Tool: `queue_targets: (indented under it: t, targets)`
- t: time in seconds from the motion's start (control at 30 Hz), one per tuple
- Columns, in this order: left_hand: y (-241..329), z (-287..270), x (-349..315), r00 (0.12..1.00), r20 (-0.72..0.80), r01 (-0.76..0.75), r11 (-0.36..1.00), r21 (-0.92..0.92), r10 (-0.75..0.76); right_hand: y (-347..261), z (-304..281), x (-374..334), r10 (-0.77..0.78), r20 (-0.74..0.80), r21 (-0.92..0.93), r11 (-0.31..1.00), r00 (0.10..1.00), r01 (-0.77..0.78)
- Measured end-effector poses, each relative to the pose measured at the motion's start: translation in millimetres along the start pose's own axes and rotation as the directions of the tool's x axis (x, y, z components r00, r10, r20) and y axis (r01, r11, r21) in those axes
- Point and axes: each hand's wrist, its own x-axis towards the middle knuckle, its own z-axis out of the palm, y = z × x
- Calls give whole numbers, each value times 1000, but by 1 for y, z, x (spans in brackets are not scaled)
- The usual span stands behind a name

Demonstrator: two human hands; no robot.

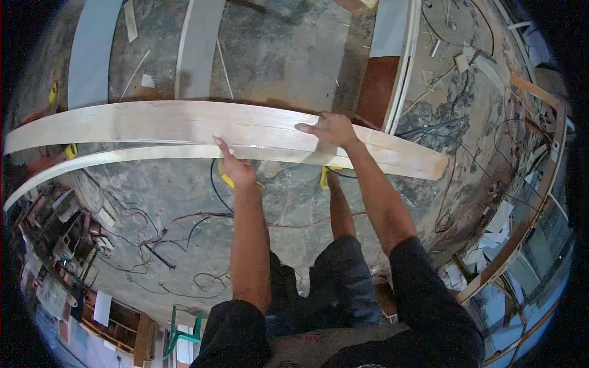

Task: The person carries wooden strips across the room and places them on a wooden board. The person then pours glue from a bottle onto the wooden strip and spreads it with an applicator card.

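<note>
Right fingers [326, 115] over pale board [153, 121], left fingers [221, 146] alongside

Yellow footwear [226, 176], centre: was partly hidden by the left hand [238, 170].
Grey panel [92, 55], upper left: was cut off at top.
Clutter [67, 236], lower left: was too small to tell.

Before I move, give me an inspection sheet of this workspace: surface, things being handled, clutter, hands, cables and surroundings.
Surface: grey floor, blotchy and stained.
Things handled: wide pale board, with a narrow pale strip on its near side.
Clutter: white scrap beyond the board; loose sheets at right.
Hands: right hand on the wide board, thumb across its face; left hand at the strip, fingers partly hidden.
Cables: tangled cables on the floor, left of the legs.
Surroundings: green stool lower left; brown wooden frame at right.
</note>
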Motion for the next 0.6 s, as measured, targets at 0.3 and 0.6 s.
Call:
queue_targets:
  t: [0.3, 0.6]
  targets:
    - [9, -87, -19, 979, -151, -92, 954, 286, 140, -28, 26, 0, 68, 120, -121, 991, 990, -54]
    - [45, -183, -144, 923, -378, 142, 844, 517, 76, -57, 7, 69, 85, -26, -280, 956, 996, -89]
